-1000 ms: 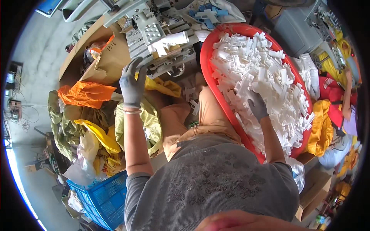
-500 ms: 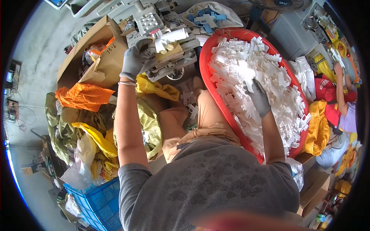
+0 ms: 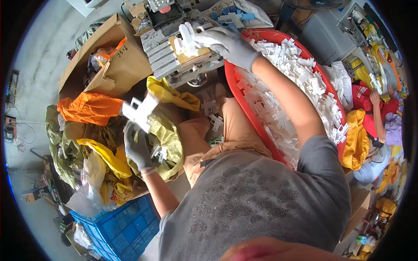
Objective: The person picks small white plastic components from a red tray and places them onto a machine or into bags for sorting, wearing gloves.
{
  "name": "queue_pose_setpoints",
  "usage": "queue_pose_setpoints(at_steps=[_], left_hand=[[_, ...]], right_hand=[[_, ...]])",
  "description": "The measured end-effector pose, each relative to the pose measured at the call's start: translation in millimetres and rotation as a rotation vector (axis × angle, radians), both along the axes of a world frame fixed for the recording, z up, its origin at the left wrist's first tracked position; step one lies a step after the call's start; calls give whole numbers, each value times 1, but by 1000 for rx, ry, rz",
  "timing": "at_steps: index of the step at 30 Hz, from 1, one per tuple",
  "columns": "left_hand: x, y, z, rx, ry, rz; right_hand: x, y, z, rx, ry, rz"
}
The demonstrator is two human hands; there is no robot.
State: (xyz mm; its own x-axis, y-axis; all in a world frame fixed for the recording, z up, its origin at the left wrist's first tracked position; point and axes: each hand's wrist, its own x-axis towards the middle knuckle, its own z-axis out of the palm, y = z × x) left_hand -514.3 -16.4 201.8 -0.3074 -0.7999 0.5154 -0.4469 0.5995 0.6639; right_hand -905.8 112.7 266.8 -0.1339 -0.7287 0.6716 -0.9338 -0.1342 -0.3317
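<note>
Both my hands wear grey gloves. My left hand (image 3: 137,147) is over the open olive-green sack (image 3: 170,141), its fingers closed on a white plastic toy gun (image 3: 141,113) that sticks up past the fingertips. My right hand (image 3: 230,47) reaches across to the machine (image 3: 159,54). Its fingers grip another white toy gun (image 3: 187,40) on the small tan block (image 3: 196,58) of the machine's bed; the glove covers part of that piece. Some white pieces show inside the sack.
To the right, a red tub (image 3: 230,82) is heaped with white toy gun pieces. A cardboard box (image 3: 126,65) stands at the left, above an orange bag (image 3: 89,108). A blue crate (image 3: 117,228) is at lower left. Another person's arm (image 3: 378,111) shows far right.
My left hand has left the machine and come down to the sack with a white toy gun. My right hand has moved from the tub to the machine, bringing a white toy gun.
</note>
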Motion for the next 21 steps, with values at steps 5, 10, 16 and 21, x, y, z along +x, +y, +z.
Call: queue_pose_setpoints(at_steps=[5, 10, 16, 21], left_hand=[[83, 18, -50, 224, -132, 221], [114, 7, -107, 310, -443, 334], [85, 20, -139, 524, -385, -82], [54, 39, -143, 590, -820, -472]], right_hand=[[-6, -17, 3, 338, 144, 19], [-8, 32, 15, 50, -45, 82], [-64, 189, -79, 724, -194, -539], [-32, 300, -173, 1034, -261, -806]])
